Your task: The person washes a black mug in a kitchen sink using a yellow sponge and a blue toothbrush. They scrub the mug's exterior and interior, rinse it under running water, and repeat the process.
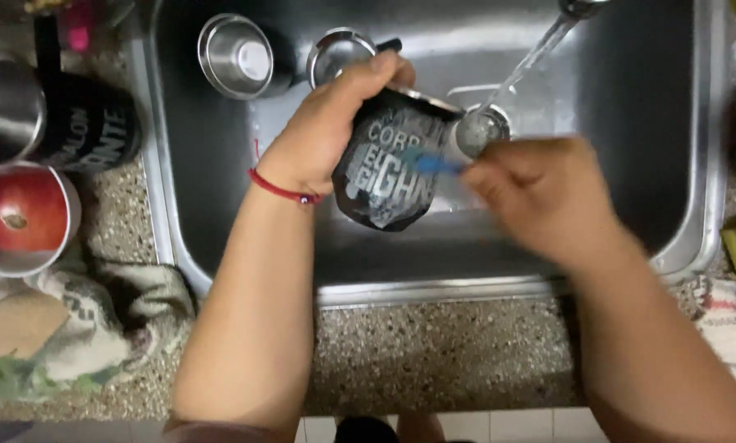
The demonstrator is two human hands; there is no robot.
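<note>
while water runs, my left hand [323,131] grips dark printed mug [388,168] mid-sink; right hand [540,197], blurred, seems clenched on blue brush [437,164]. steel sink [696,238] roomy; speckled counter [433,353] along near edge.

My arms were bare from the elbows down, with no sleeves reaching the forearms. Around my left wrist I wore a thin red cord bracelet [282,189] with a small dark bead on it, sitting just behind my left hand [327,123]. My right hand [540,197] was blurred, and I could make out no ring or band on it.
</note>
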